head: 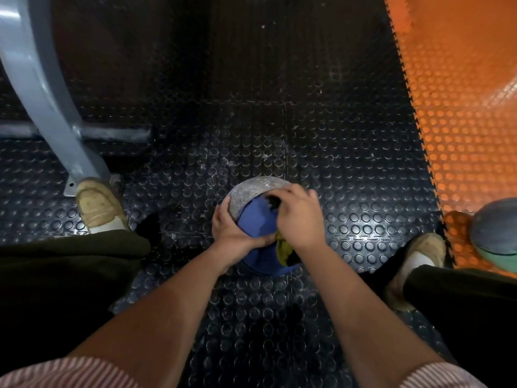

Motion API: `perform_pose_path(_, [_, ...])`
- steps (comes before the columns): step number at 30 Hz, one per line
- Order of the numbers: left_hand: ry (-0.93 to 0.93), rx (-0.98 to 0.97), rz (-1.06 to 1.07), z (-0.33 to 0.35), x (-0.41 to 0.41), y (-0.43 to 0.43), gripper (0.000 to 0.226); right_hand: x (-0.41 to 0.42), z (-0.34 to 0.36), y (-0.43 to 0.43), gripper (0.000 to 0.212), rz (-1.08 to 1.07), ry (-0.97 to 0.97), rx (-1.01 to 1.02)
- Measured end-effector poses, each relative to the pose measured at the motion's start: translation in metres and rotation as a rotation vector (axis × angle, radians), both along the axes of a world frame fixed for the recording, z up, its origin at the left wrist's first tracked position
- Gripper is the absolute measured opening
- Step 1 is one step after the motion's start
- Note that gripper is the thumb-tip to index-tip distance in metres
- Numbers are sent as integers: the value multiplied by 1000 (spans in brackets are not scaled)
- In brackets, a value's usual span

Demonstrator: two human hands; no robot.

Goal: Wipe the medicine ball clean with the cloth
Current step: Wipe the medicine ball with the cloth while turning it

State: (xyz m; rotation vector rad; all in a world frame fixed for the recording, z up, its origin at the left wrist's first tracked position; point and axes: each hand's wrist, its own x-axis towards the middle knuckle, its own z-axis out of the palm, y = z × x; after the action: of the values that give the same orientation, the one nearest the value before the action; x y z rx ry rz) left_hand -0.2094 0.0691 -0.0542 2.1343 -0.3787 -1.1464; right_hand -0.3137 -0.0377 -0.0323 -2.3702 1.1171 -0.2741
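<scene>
The medicine ball (253, 217), blue with a worn grey panel at its far side, sits on the black studded floor between my feet. My left hand (230, 229) grips its left side, fingers curled over the surface. On top of the ball my right hand (300, 219) presses down, holding a yellow-green cloth (284, 249) bunched under the palm. Part of the cloth hangs out below my wrist; a dark scrap shows near my fingertips.
A grey metal machine frame (47, 88) stands on the floor at the left, by my left shoe (99, 205). My right shoe (419, 253) is at the right. A second grey-and-teal ball (496, 233) lies on the orange studded mat (461, 107) at the right edge.
</scene>
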Motion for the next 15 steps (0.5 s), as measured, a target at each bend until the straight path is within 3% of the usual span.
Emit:
perform_pose_path(3, [39,-14,-21,1,0,3,133,-26,-22,-13,45,-381,-53,222])
perform_pose_path(6, [-7,0,-18,0,-4,0,133,-25,-23,-13,42,-481,-97,291])
perform_pose_path(10, [1,40,47,-2,-2,-7,135,4,2,6,49,-219,-26,84])
perform_pose_path(15, [56,51,165,-3,5,-17,121,21,13,8,45,150,30,-25])
